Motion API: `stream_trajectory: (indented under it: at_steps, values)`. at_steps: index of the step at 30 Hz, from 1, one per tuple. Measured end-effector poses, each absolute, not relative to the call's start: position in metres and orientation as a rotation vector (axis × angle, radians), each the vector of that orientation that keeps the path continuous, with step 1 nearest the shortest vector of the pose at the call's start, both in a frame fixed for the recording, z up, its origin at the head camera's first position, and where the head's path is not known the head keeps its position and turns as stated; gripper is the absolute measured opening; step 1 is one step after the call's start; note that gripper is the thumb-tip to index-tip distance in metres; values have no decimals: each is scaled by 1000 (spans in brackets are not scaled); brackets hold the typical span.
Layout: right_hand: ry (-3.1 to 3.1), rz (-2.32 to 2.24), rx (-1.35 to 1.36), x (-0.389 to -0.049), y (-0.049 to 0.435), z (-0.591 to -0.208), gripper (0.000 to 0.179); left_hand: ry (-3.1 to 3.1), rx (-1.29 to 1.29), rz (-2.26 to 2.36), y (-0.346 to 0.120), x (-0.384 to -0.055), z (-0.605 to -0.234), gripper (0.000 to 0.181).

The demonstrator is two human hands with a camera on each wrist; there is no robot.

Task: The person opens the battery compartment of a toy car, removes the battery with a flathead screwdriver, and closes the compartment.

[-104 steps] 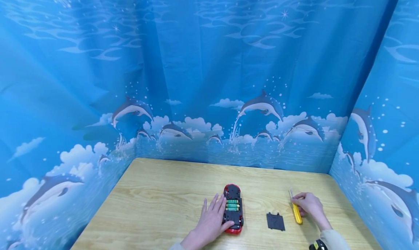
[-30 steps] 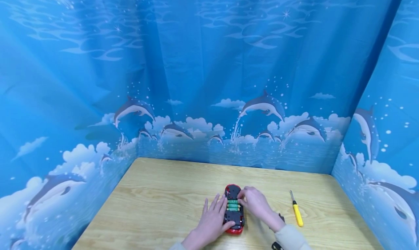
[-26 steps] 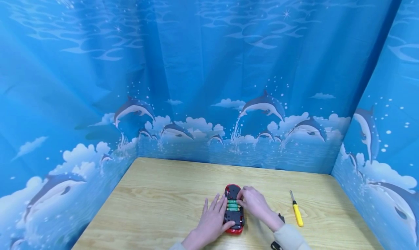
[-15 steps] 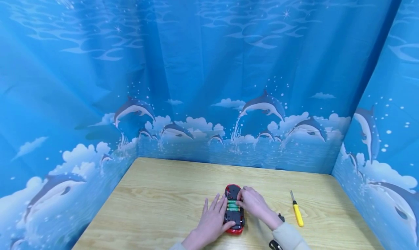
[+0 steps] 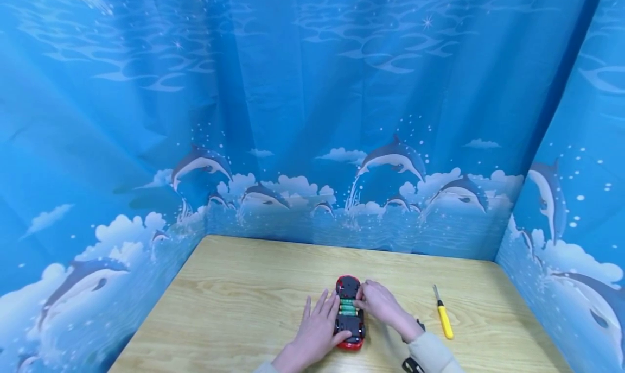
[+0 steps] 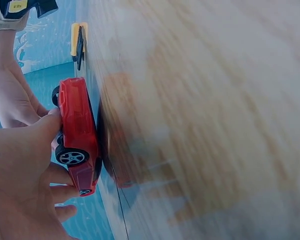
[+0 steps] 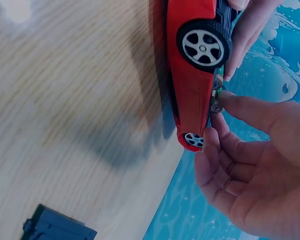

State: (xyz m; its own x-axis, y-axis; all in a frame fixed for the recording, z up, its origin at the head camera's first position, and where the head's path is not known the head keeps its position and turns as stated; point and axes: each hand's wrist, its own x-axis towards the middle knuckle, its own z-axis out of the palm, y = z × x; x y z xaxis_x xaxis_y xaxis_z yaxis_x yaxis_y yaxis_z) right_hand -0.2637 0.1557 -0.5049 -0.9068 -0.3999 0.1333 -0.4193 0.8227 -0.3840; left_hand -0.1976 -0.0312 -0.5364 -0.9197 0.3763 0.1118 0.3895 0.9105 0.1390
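A red toy car (image 5: pixel 349 329) lies upside down on the table, its black underside up and several green batteries (image 5: pixel 348 308) in its uncovered compartment. My left hand (image 5: pixel 314 329) rests along the car's left side with fingers straight, its thumb across the near end. My right hand (image 5: pixel 383 305) is at the compartment's right edge. In the right wrist view, its thumb and bent forefinger pinch the end of one battery (image 7: pixel 216 106). The black battery cover (image 7: pixel 57 225) lies on the table, mostly hidden under the right forearm in the head view.
A yellow-handled screwdriver (image 5: pixel 444 318) lies right of the right hand, its tip pointing away. The wooden table (image 5: pixel 234 291) is bounded at the back and sides by a blue dolphin-print curtain (image 5: pixel 293 118).
My right hand has let go of the screwdriver, leaving it on the table, and moved left to the car's batteries. Over the last second it barely shifts. My left hand stays on the car.
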Motion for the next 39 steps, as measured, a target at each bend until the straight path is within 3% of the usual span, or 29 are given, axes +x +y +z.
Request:
stream_trajectory:
  at_steps: [20,30,39]
  values:
    - [-2798,904,692,-273,147,-508,9,-2979,-623,-247,-32,-199,-537,85]
    - [-2741,1047,645,-273,146,-518,16,-2972,-625,-227,-32,-200,-537,85]
    - [-2641,1484,483,-279,162,-510,24,-2974,-614,-242,-31,-199,-539,86]
